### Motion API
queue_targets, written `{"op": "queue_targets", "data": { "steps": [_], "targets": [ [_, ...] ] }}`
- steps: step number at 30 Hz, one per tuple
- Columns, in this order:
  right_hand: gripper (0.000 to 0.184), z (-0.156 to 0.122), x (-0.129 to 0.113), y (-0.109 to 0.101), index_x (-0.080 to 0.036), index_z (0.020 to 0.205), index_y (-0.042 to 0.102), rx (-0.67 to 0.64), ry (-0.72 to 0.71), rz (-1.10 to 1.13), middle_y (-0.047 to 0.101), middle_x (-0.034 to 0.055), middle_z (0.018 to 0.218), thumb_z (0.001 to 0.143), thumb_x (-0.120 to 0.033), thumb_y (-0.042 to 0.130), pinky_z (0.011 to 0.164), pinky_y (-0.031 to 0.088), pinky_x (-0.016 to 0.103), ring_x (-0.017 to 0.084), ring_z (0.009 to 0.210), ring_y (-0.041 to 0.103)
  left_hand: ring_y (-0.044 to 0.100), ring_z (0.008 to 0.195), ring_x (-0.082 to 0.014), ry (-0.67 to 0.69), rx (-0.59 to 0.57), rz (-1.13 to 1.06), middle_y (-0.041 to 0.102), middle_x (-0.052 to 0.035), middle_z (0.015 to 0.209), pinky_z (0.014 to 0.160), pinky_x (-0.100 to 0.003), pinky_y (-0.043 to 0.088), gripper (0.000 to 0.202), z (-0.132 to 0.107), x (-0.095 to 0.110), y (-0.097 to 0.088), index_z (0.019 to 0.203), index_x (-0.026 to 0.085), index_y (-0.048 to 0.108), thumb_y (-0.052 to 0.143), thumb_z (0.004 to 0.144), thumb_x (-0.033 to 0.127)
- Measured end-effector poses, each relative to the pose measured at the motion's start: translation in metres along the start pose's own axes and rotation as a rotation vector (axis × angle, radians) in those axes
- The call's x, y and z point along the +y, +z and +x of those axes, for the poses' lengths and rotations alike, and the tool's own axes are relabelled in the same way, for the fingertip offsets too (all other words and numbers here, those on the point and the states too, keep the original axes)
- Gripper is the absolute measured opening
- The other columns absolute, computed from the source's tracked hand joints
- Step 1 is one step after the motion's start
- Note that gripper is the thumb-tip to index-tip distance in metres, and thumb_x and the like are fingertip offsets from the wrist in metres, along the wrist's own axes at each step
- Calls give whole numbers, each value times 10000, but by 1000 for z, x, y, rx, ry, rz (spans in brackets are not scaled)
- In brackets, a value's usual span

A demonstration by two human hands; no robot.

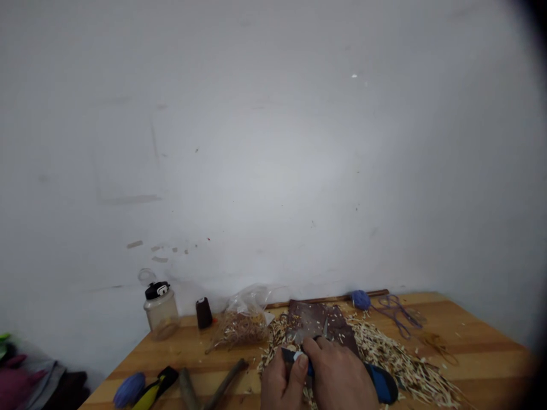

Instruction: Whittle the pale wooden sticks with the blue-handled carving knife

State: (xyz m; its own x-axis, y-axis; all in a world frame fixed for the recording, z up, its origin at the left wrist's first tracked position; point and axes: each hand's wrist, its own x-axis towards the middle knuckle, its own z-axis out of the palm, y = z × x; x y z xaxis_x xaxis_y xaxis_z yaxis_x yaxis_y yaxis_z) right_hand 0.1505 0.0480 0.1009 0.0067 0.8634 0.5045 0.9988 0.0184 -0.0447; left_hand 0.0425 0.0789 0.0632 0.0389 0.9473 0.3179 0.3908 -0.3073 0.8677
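Note:
At the table's front edge, my right hand (342,376) is closed around a knife. Its blue-and-black handle (383,384) sticks out on the right side of the hand, and a thin pointed blade (325,326) shows above the fingers. My left hand (284,381) is pressed up against the right one, fingers bent and closed. Between its thumb and fingers shows a dark blue piece with a pale patch (291,355); its kind is hard to make out. Beneath and beyond the hands is a dark brown sheet (310,314) strewn with pale wood shavings.
Wood shavings (391,347) heap on the right. Behind lie a purple yarn ball (361,299), a long stick (325,299), a clear bag (243,322), a brown thread spool (204,313) and a bottle (162,313). At front left are a forked branch (226,382) and a yellow-black tool (154,389).

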Motion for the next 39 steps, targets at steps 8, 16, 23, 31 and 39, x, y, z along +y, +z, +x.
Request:
{"op": "queue_targets", "data": {
  "steps": [8, 16, 23, 31, 39],
  "targets": [
    [368, 9, 28, -4, -275, 999, 618, -107, 228, 61, 691, 35, 842, 761, -40, 464, 546, 353, 233, 183, 703, 663, 403, 559, -127, -29, -30, -130, 407, 50, 539, 554, -222, 332, 451, 4, 15, -13, 595, 199, 458, 526, 718, 628],
    [329, 6, 37, -12, -295, 1012, 608, -33, 145, 315, 693, -5, 938, 768, -120, 474, 642, 391, 227, 172, 806, 650, 430, 656, -150, 45, -132, -144, 455, 19, 654, 621, -237, 349, 391, 3, 12, -13, 702, 194, 497, 451, 802, 569],
    [247, 2, 30, -8, -305, 914, 615, -76, 58, 433, 683, -32, 862, 779, -148, 481, 657, 386, 230, 172, 791, 642, 480, 748, -169, 0, -164, -170, 536, 2, 748, 681, -237, 363, 442, 3, 16, -20, 774, 197, 530, 385, 821, 612],
    [167, 2, 27, -8, -303, 903, 611, -82, 16, 422, 681, -35, 851, 800, -201, 530, 644, 385, 227, 165, 765, 644, 485, 683, -157, 78, -219, -113, 525, 5, 699, 625, -239, 365, 420, 7, 10, -19, 787, 186, 533, 352, 861, 557],
    [317, 0, 22, -4, -296, 972, 613, -95, -58, 190, 683, -9, 864, 755, -86, 518, 590, 372, 229, 172, 734, 651, 574, 693, -176, 123, -238, -87, 640, -11, 722, 661, -246, 419, 291, 5, 16, -23, 946, 186, 588, 407, 845, 391]
  ]
}}
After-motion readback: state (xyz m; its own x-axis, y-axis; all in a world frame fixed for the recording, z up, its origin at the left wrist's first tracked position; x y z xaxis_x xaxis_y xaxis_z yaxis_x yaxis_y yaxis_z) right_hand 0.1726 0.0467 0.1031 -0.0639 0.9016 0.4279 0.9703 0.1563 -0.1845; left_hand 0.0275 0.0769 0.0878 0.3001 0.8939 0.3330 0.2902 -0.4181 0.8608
